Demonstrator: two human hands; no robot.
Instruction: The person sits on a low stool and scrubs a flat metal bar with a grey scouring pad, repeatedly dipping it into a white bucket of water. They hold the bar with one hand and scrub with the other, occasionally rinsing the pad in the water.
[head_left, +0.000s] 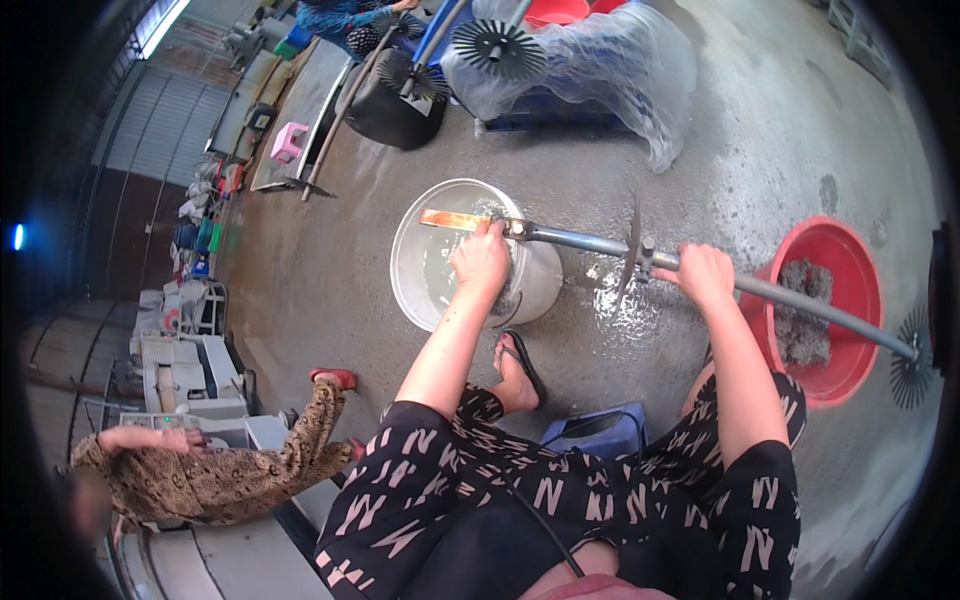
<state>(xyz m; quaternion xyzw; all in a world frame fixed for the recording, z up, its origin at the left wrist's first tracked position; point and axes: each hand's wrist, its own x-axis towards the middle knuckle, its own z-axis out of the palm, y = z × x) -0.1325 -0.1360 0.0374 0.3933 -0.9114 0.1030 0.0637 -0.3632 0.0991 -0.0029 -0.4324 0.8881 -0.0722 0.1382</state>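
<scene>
A long grey metal rod (pixel 580 240) runs across in front of me, with a thin round disc (pixel 632 250) seen edge-on and a bolted collar (pixel 647 258) beside it. My right hand (pixel 703 272) is closed round the rod just right of the collar. At the rod's left end, my left hand (pixel 480 262) is closed, gripping a flat orange bar (pixel 452 219) near a bolted fitting (pixel 517 229). The bar's free end extends over a white bucket (pixel 545 275) holding clear liquid. A slotted black disc (pixel 911 358) sits at the rod's far right end.
A red tub (pixel 862 300) with grey, matted material stands at right. Ahead are a black drum (pixel 395 115), a plastic-covered blue crate (pixel 570 102) and more rods with a slotted disc (pixel 497 48). Wet floor surrounds a blue stool (pixel 600 430). Another person (pixel 230 480) is at left beside machines.
</scene>
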